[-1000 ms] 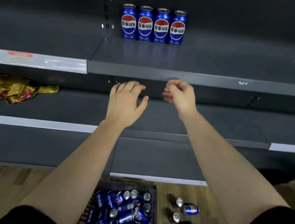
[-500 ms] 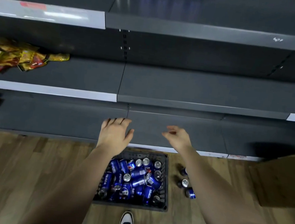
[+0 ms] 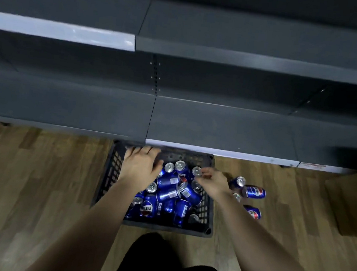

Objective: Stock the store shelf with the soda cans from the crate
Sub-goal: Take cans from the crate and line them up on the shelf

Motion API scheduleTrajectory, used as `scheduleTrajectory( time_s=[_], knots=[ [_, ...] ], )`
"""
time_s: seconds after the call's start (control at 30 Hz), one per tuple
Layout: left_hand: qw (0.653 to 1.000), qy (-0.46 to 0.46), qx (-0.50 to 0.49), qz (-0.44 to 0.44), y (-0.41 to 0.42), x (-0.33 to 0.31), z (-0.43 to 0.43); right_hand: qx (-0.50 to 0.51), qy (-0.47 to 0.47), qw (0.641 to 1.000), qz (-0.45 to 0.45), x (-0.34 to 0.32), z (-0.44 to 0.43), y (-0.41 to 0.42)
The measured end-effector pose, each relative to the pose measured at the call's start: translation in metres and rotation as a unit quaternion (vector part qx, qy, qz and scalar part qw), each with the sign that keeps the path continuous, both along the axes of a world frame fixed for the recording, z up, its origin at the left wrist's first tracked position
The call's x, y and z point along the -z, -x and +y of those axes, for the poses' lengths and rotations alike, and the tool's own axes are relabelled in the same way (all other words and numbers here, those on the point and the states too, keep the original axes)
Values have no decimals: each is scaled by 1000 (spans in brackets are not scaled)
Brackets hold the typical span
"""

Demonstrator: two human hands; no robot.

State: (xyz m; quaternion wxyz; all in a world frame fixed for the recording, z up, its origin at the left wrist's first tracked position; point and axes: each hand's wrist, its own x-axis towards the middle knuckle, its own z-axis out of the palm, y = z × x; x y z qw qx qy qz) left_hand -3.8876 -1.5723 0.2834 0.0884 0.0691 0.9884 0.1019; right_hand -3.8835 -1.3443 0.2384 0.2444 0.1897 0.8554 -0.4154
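Both hands are low over the far half of the crate (image 3: 111, 172). The cans (image 3: 168, 193) sit in a jumbled pile inside it, under the hands and toward the crate's near side. The shelf (image 3: 218, 126) runs just beyond the crate's far rim.

Left hand (image 3: 140, 166): over the crate's far-left corner, palm down, fingers straight and a little spread, tips at the far rim. It holds nothing. The pile lies to its right and toward the crate's near side.

Right hand (image 3: 211, 181): over the crate's far-right corner, fingers curled toward the silver top of an upright can (image 3: 196, 171). Too blurred to tell whether it touches or pinches it.

Axis is the thing to watch. Three cans along the crate's far side stand on end with tops showing. The mid-crate ones lie on their sides, long axis roughly across the crate.

My read: the right hand is nearer a grabbable can, and that one needs no turning, just a wrap round the barrel. The left hand has to shift toward the crate's middle, and a lying can needs righting before shelving.

Loose cans (image 3: 254, 192) lie on the floor just right of the crate, outside it.
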Motion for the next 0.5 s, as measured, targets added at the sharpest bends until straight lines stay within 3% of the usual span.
scheduleTrajectory(
  time_s=[0.27, 0.5],
  knots=[
    [999, -31, -5, -6, -4, 172, 5, -2, -12, 1000, -23, 170, 6, -8],
    [999, -37, -13, 8, -7, 262, -4, -13, -42, 999, -27, 262, 3, -6]
  ],
)
